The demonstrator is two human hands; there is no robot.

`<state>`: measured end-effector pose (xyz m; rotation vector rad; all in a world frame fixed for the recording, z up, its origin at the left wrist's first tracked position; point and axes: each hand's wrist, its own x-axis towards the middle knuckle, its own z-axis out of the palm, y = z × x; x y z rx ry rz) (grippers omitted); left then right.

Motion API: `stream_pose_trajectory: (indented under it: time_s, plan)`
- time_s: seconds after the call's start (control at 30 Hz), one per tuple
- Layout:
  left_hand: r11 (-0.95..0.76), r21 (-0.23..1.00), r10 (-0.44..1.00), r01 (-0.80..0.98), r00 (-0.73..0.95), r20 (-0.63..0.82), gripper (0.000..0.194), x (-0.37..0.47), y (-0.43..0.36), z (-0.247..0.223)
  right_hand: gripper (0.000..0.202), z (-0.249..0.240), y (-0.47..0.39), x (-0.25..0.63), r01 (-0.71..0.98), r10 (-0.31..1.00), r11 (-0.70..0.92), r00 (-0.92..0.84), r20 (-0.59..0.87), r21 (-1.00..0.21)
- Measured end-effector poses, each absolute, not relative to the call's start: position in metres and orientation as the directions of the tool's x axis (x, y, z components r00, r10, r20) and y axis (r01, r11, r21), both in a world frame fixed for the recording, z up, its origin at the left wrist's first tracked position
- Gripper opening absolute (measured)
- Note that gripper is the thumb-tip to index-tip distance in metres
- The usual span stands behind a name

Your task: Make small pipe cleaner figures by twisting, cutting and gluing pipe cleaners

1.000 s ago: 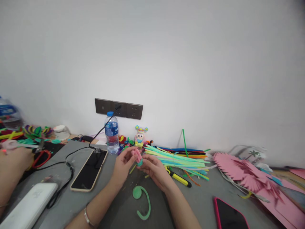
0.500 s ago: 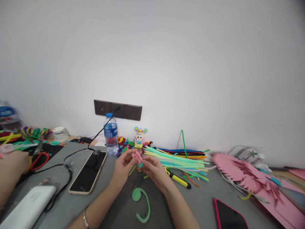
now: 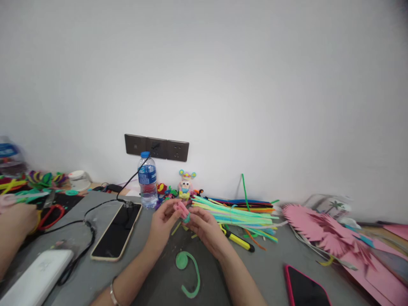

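Observation:
Between my two hands is a small piece of bent pink pipe cleaner (image 3: 181,208) with a teal-green bit at its lower end. My left hand (image 3: 163,221) pinches the pink part from the left. On the right, my right hand (image 3: 206,228) has its thumb and fingers closed at the teal end. Below them on the grey table lies a green pipe cleaner (image 3: 195,272), coiled into a disc at one end with a curved tail. Just behind my hands stands a small figure (image 3: 185,184) with round eyes and blue-yellow ears.
A bundle of pipe cleaners (image 3: 236,214) and a yellow cutter (image 3: 239,240) lie right of my hands. To the left are a phone (image 3: 117,231), a water bottle (image 3: 148,180) and a power bank (image 3: 38,276). Another person's hand (image 3: 19,225) is near red-handled scissors (image 3: 52,216).
The pink piece has turned slightly between my fingers. My hands stay in nearly the same place, and the whole view has shifted a little.

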<state>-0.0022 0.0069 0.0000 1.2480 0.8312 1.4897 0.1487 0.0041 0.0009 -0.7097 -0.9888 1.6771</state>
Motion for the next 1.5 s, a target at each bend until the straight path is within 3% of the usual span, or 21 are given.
stream_pose_trajectory:
  time_s: [0.3, 0.67, 1.5]
  plan:
    - [-0.280, 0.922, 0.955, -0.267, 0.022, 0.296, 0.026, 0.000, 0.008, 0.001, 0.029, 0.002, 0.005, 0.150, -0.476, 0.960, -0.160, -0.278, -0.025, -0.865]
    - [-0.300, 0.917, 0.949, -0.264, 0.014, 0.315, 0.022, 0.000, 0.007, 0.002, 0.032, -0.006, 0.013, 0.149, -0.462, 0.984, -0.070, -0.180, 0.017, -0.884]
    - [-0.322, 0.925, 0.942, -0.203, 0.029, 0.334, 0.023, 0.000, 0.007, 0.001, 0.033, -0.015, 0.017, 0.148, -0.404, 0.988, 0.008, -0.136, 0.068, -0.915]
